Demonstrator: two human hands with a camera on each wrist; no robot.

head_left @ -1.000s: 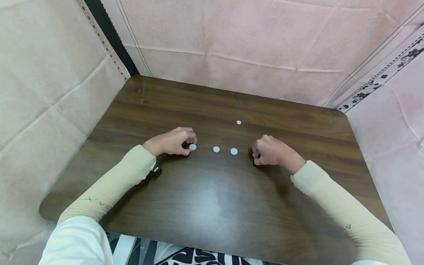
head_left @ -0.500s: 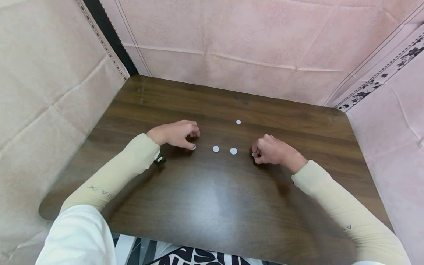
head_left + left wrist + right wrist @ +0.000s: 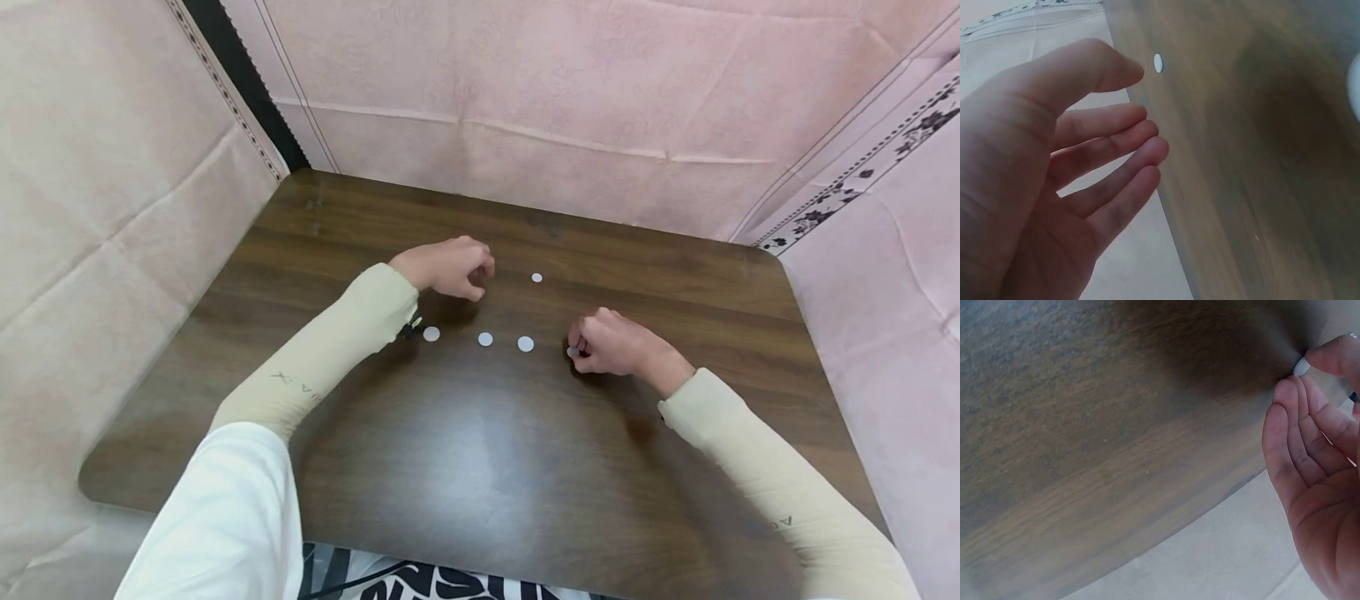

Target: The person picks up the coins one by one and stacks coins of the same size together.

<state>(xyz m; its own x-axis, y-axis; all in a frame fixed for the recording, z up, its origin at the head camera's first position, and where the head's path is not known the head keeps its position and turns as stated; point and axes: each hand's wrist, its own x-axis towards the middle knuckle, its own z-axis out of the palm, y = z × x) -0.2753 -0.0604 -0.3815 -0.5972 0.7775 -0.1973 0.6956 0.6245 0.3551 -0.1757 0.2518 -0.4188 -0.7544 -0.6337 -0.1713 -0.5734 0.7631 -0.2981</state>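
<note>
My left hand [image 3: 450, 267] hovers over the table, fingers loosely bent and thumb apart, holding nothing. To its right lies a small white disc [image 3: 537, 277], also seen past the thumb in the left wrist view as a white disc [image 3: 1158, 63]. My right hand [image 3: 611, 342] pinches another disc [image 3: 1301, 367] between thumb and fingertips, close to the tabletop. Between the hands, a row of white discs lies flat: a left disc [image 3: 431, 334], a middle disc [image 3: 486, 339] that looks slightly smaller, and a right disc [image 3: 526, 344].
The brown wood-grain table [image 3: 465, 467] has rounded corners. Pale cloth curtains [image 3: 555, 100] hang behind it and at both sides. A dark strip [image 3: 243, 83] shows at the back left corner. A dark wrist strap [image 3: 411, 327] sits under the left sleeve.
My left hand has let go of the left disc, leaving it flat at the row's end, and has moved up and right toward the far disc. My right hand stays nearly still with its disc.
</note>
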